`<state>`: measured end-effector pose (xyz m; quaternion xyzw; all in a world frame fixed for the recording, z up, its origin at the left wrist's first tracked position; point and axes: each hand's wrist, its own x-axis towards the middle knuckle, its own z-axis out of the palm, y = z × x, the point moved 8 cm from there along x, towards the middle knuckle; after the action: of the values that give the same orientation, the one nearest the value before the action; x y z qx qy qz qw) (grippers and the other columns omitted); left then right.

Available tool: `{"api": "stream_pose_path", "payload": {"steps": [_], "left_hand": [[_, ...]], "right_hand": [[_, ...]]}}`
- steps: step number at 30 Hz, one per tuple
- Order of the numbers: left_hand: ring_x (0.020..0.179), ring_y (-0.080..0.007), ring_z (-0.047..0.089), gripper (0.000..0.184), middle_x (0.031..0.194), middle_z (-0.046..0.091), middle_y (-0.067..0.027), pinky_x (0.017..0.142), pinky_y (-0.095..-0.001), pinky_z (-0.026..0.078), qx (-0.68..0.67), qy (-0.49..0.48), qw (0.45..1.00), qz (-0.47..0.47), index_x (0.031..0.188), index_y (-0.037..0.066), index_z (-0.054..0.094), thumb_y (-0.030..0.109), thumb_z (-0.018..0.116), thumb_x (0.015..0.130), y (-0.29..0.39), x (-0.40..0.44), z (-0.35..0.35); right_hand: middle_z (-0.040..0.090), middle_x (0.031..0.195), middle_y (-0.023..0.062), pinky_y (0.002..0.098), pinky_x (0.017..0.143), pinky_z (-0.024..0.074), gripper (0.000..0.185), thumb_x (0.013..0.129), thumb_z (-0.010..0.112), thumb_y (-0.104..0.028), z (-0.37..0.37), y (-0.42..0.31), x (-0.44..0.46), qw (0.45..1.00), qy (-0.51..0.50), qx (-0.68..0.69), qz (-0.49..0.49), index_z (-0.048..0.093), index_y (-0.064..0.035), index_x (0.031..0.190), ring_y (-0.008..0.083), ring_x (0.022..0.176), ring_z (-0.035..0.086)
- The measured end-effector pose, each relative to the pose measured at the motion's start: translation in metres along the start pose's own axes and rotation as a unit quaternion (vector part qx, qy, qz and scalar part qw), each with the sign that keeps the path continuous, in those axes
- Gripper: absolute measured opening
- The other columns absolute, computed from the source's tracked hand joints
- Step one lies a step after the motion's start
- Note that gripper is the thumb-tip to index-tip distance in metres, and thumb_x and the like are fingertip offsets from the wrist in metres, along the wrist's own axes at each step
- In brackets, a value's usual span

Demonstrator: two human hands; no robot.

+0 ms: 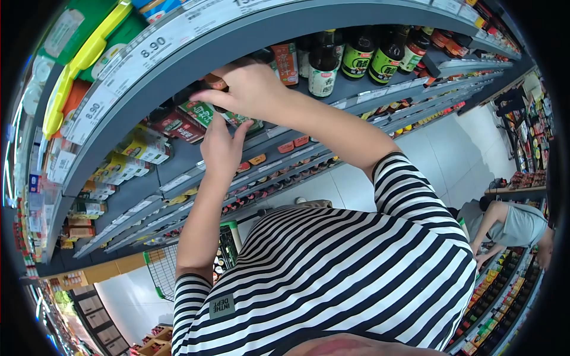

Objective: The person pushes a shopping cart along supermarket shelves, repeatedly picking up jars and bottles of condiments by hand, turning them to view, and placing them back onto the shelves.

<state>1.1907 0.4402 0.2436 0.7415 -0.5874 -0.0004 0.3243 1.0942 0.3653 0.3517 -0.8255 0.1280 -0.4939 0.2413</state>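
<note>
My left hand [222, 145] is at the front edge of a grey shelf, its fingers and thumb around the lower end of a dark bottle with a green label [199, 111]. Above it my right hand [252, 86] reaches in under the upper shelf with curled fingers; what they grip is mostly hidden. A box or bottle with a red label [181, 126] lies just left of the green label. Right of my right hand stand an orange-red labelled pack [286, 64] and a dark bottle with a pale label [322, 74].
An upper shelf edge [151, 77] with price tags curves over both hands. Green-labelled bottles [358, 56] stand farther right, yellow-labelled jars [139, 145] to the left. A shopping cart [163, 270] is at lower left. Another person [504, 225] bends by shelves at the right.
</note>
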Motion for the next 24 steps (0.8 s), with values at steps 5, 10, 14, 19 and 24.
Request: {"api": "stream_pose_path", "payload": {"steps": [5, 10, 14, 19, 24], "left_hand": [[0.086, -0.0404, 0.069, 0.069, 0.096, 0.070, -0.0204, 0.071, -0.0470, 0.054, -0.005, -0.005, 0.999, -0.034, 0.141, 0.000, 0.049, 0.035, 0.077, 0.088, -0.018, 0.003, 0.013], [0.082, -0.0374, 0.071, 0.056, 0.093, 0.072, -0.0187, 0.068, -0.0444, 0.056, -0.043, 0.077, 0.996, -0.015, 0.137, 0.002, 0.052, 0.021, 0.075, 0.090, -0.012, -0.013, 0.002], [0.073, -0.0308, 0.071, 0.019, 0.081, 0.071, -0.0092, 0.060, -0.0409, 0.054, -0.034, 0.078, 0.996, -0.009, 0.096, 0.007, 0.058, 0.019, 0.072, 0.092, -0.012, -0.008, 0.001], [0.072, -0.0326, 0.069, 0.015, 0.078, 0.069, -0.0099, 0.060, -0.0425, 0.053, 0.009, 0.068, 0.998, 0.011, 0.090, 0.007, 0.059, 0.018, 0.069, 0.093, -0.010, 0.002, 0.004], [0.073, -0.0315, 0.070, 0.014, 0.081, 0.072, -0.0105, 0.062, -0.0418, 0.053, 0.020, 0.071, 0.997, 0.008, 0.097, 0.008, 0.062, 0.019, 0.069, 0.093, -0.018, 0.005, 0.010]], "right_hand": [[0.071, 0.093, 0.0096, 0.0432, 0.067, 0.0574, 0.039, 0.086, 0.075, -0.042, -0.001, -0.008, 0.002, 0.965, -0.019, -0.236, -0.117, 0.069, -0.0123, 0.111, 0.0309, 0.083, 0.071], [0.070, 0.102, 0.0112, 0.0434, 0.077, 0.0560, 0.033, 0.090, 0.072, -0.037, 0.003, -0.010, 0.008, 0.953, -0.036, -0.279, -0.116, 0.069, -0.0119, 0.111, 0.0321, 0.089, 0.069], [0.069, 0.100, 0.0158, 0.0457, 0.084, 0.0552, 0.026, 0.086, 0.070, -0.019, 0.008, -0.017, 0.018, 0.934, -0.023, -0.305, -0.187, 0.070, -0.0022, 0.106, 0.0351, 0.094, 0.069], [0.071, 0.099, 0.0153, 0.0457, 0.079, 0.0562, 0.020, 0.088, 0.068, -0.018, 0.016, -0.011, 0.041, 0.928, -0.006, -0.345, -0.137, 0.072, -0.0061, 0.103, 0.0340, 0.087, 0.069], [0.072, 0.092, 0.0161, 0.0456, 0.078, 0.0568, 0.021, 0.086, 0.069, -0.016, 0.025, 0.010, 0.045, 0.934, 0.001, -0.340, -0.106, 0.073, -0.0053, 0.104, 0.0351, 0.082, 0.070]]}}
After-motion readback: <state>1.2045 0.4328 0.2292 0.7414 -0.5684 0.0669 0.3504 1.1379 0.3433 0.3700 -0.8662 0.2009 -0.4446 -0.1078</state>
